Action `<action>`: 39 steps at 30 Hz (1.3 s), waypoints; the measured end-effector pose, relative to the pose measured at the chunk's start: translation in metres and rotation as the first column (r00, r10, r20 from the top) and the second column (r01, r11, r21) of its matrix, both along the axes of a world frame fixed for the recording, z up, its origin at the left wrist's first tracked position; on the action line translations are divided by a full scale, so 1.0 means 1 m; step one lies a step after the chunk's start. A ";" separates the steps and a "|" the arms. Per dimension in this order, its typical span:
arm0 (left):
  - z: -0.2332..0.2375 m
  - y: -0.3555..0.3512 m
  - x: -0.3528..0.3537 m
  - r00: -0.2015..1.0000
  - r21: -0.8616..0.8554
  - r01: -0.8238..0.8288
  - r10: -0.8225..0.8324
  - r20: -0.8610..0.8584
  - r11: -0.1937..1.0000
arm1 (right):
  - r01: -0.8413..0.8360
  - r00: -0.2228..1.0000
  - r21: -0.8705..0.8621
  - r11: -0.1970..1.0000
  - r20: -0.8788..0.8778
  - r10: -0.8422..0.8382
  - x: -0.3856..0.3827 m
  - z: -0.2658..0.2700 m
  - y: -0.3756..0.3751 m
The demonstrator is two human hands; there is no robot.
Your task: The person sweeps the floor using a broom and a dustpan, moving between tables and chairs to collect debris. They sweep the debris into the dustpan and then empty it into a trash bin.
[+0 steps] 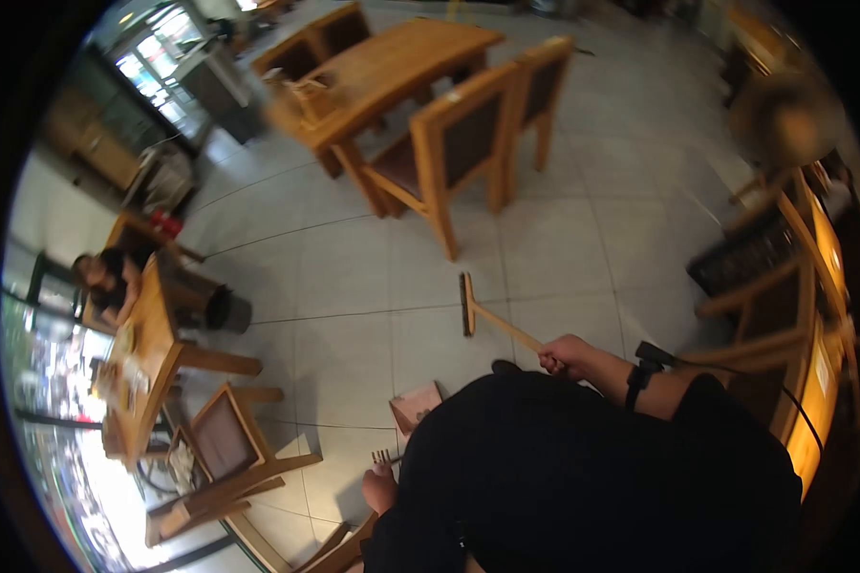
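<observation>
My right hand point(564, 355) is wrapped round the wooden handle of a brush point(467, 306), whose dark bristles face left just over the tiled floor. Lower down, my left hand point(380, 489) is closed near a small pronged piece point(382, 457); what it grips is partly hidden. A pinkish dustpan-like object point(417, 408) shows beside my dark clothing, above my left hand, its lower part covered by my body.
A wooden table point(411, 67) with chairs point(463, 134) stands ahead. At the left, a person point(115, 282) sits at another table point(153, 325), near a grey bin point(229, 311) and a chair point(225, 435). More wooden furniture point(764, 315) lines the right side.
</observation>
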State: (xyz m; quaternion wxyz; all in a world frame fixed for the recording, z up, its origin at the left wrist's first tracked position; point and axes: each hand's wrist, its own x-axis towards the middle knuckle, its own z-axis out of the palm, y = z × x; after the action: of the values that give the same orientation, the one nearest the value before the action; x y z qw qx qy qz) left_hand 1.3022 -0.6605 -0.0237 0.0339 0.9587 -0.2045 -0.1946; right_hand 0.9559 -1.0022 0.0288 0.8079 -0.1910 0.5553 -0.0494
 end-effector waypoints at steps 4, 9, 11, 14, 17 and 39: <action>0.012 -0.023 0.006 0.989 -0.115 0.148 -0.149 0.000 0.982 | -0.138 0.970 -0.166 0.976 -0.221 0.100 -0.037 -0.002 0.037; 0.038 -0.081 0.003 0.967 -0.054 0.254 -0.253 0.030 0.966 | -0.097 0.867 -0.101 0.990 -0.498 0.034 -0.097 -0.030 0.043; 0.046 -0.102 0.001 0.954 -0.054 0.298 -0.295 0.059 0.953 | -0.130 0.833 -0.178 0.975 -0.553 0.010 -0.106 -0.033 0.046; 0.057 -0.136 -0.011 0.933 -0.050 0.349 -0.341 0.117 0.936 | -0.239 0.747 -0.223 0.945 -0.664 0.032 -0.125 -0.045 0.046; 0.065 -0.164 -0.029 0.943 -0.047 0.318 -0.311 0.117 0.947 | -0.238 0.736 -0.239 0.941 -0.676 0.015 -0.149 -0.053 0.032; 0.091 -0.333 -0.146 0.964 -0.011 0.218 -0.214 0.156 0.976 | -0.914 0.342 -0.067 0.399 -0.655 0.674 -0.143 -0.179 -0.249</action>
State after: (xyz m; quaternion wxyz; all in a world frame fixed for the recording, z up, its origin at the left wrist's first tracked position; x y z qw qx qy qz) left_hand 1.1566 -0.9935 0.0668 0.0102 0.9423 -0.3125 -0.1198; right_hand 0.8128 -1.2517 -0.1497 0.4681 -0.6198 0.5544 0.2989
